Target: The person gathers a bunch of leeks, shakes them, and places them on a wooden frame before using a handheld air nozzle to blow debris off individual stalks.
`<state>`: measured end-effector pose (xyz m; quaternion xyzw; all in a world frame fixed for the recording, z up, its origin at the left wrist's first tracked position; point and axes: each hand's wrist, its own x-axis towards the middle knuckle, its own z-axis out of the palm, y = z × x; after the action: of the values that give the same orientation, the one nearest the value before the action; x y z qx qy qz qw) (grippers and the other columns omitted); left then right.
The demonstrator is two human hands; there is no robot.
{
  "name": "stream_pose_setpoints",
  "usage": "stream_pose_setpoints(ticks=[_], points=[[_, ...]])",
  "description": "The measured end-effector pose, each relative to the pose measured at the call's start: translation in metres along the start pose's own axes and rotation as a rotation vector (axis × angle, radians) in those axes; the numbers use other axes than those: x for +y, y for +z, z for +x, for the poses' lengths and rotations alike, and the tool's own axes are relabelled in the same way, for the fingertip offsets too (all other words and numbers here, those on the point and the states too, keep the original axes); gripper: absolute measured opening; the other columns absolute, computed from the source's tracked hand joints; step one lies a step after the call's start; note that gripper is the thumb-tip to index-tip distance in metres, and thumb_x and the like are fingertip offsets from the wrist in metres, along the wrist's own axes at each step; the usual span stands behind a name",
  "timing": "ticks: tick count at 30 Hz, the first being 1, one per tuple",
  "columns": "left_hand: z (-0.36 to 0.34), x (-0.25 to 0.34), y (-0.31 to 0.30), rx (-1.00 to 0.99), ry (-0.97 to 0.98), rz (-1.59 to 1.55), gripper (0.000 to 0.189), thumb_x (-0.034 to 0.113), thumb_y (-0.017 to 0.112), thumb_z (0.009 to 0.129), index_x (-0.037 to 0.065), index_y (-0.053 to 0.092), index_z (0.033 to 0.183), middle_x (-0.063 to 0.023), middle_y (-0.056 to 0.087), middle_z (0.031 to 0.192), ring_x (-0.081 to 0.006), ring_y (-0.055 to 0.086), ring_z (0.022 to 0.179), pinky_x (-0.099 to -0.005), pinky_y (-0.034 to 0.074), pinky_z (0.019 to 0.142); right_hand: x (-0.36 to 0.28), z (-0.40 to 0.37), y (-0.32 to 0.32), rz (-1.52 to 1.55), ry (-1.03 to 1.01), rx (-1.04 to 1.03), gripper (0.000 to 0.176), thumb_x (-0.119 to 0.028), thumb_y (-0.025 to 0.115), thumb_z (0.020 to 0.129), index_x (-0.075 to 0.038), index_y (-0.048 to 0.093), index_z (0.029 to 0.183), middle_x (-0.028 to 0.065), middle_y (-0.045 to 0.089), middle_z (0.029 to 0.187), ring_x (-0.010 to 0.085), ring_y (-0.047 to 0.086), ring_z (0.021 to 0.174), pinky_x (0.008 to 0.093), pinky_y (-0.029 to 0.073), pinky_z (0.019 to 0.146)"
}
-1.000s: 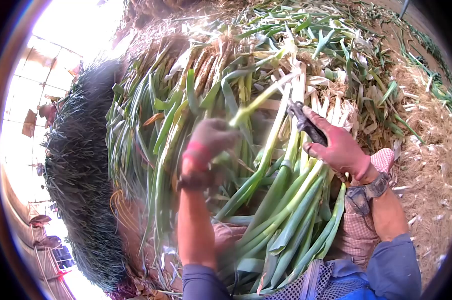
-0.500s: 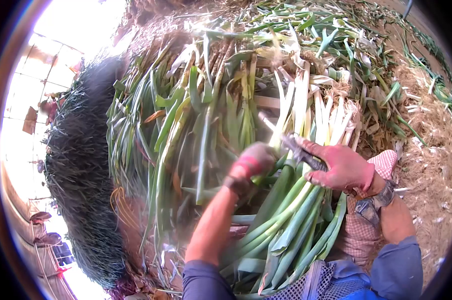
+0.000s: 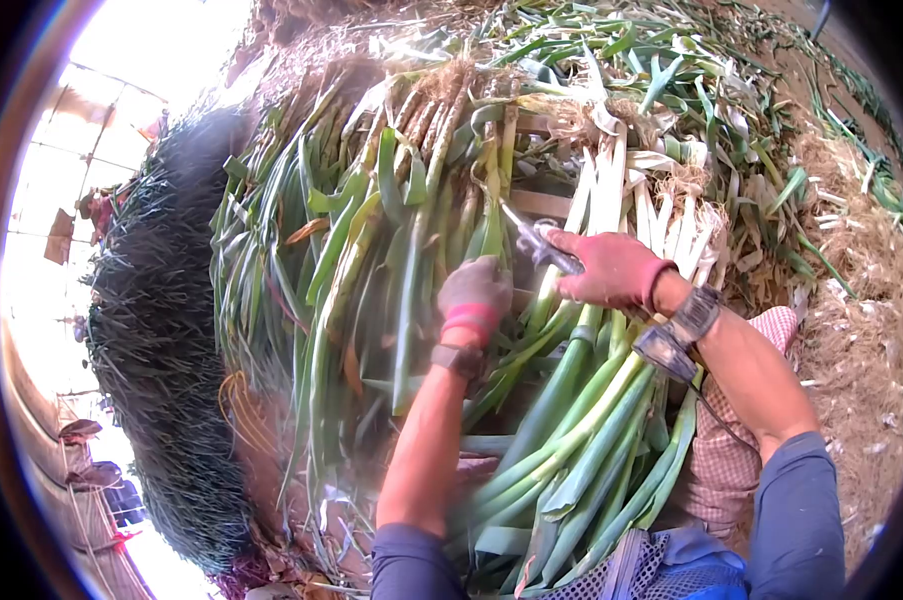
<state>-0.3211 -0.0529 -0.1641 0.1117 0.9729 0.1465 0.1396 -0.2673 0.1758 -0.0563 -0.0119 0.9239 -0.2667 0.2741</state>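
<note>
My gloved left hand [image 3: 476, 292] is closed round the green part of a leek [image 3: 488, 238] in the middle of the pile. In my right hand [image 3: 611, 270], also gloved, is a grey tool with a thin pale nozzle that looks like an air blow gun [image 3: 546, 248]. Its tip points up and left, just above the leek in my left hand. Below my right hand lies a bundle of cleaner leeks [image 3: 561, 400], with white shanks [image 3: 603, 190] and roots pointing away from me.
Untrimmed leeks [image 3: 351, 250] with yellowed leaves are heaped to the left. Behind them runs a dark green stack [image 3: 161, 350]. Loose leaf scraps [image 3: 661, 65] cover the far side, and root litter [image 3: 851, 330] spreads on the right. A checked cloth [image 3: 716, 460] covers my leg.
My left hand has shifted left and down onto a leek at the pile. My right hand has moved left and up with the tool, off the cleaner bundle.
</note>
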Motion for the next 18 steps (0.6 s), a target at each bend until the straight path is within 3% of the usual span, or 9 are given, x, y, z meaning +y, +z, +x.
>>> stream_pose_setpoints(ticks=[4, 11, 18], points=[[0.004, 0.026, -0.003, 0.084, -0.032, 0.225, 0.038, 0.048, 0.072, 0.092, 0.015, 0.072, 0.111, -0.0146, 0.071, 0.120, -0.0366, 0.070, 0.112, -0.0498, 0.056, 0.091, 0.000, 0.034, -0.010, -0.001, 0.027, 0.119, 0.077, -0.045, 0.070, 0.092, -0.016, 0.047, 0.160, 0.0202, 0.076, 0.116, 0.0372, 0.074, 0.106, 0.0460, 0.056, 0.097], [0.026, 0.030, 0.025, 0.194, -0.056, 0.361, 0.044, 0.046, 0.078, 0.088, 0.012, 0.068, 0.113, -0.0140, 0.071, 0.113, -0.0335, 0.071, 0.108, -0.0494, 0.056, 0.089, -0.010, 0.098, -0.037, -0.074, 0.099, 0.206, 0.081, -0.042, 0.068, 0.092, -0.017, 0.041, 0.164, 0.0168, 0.074, 0.131, 0.0366, 0.070, 0.120, 0.0457, 0.053, 0.106], [0.040, 0.039, 0.026, 0.147, -0.170, 0.295, 0.037, 0.029, 0.078, 0.086, 0.010, 0.066, 0.116, -0.0161, 0.072, 0.110, -0.0346, 0.076, 0.098, -0.0491, 0.059, 0.085, -0.003, 0.105, -0.040, -0.050, 0.126, 0.199, 0.082, -0.044, 0.067, 0.091, -0.020, 0.040, 0.165, 0.0175, 0.070, 0.137, 0.0367, 0.067, 0.126, 0.0444, 0.051, 0.110]])
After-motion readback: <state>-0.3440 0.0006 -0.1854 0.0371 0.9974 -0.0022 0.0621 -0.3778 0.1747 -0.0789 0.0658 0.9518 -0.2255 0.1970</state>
